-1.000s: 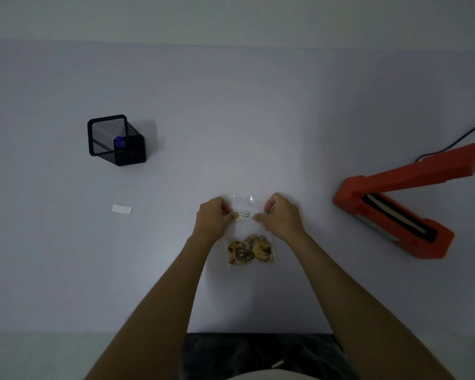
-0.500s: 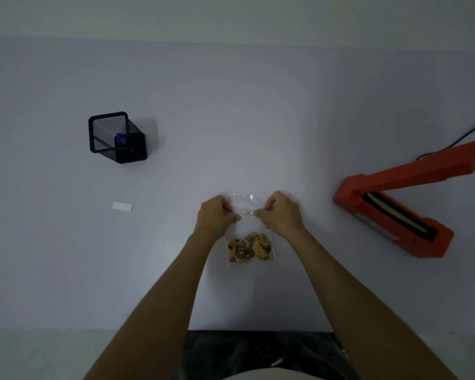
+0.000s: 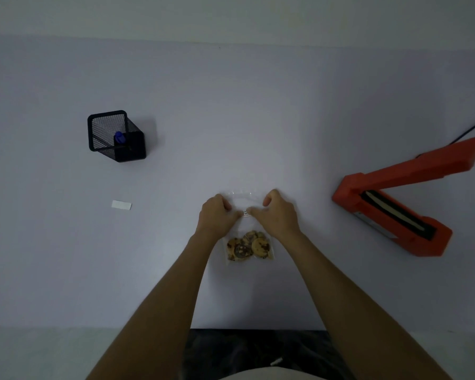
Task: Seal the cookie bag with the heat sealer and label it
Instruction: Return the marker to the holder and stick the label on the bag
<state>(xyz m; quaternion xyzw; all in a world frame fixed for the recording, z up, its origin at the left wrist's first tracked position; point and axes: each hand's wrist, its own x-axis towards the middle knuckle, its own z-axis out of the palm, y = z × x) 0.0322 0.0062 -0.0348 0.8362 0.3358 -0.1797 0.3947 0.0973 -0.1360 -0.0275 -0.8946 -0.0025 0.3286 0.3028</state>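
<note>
Head view: our left hand [image 3: 215, 215] and right hand [image 3: 279, 212] pinch the label [image 3: 246, 213] onto the cookie bag [image 3: 248, 246]; next, we smooth it flat

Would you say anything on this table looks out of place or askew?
Only a small white strip lying loose left of the hands, apart from the cookie bag. The heat sealer stands with its arm raised. Nothing looks spilled or damaged.
</note>
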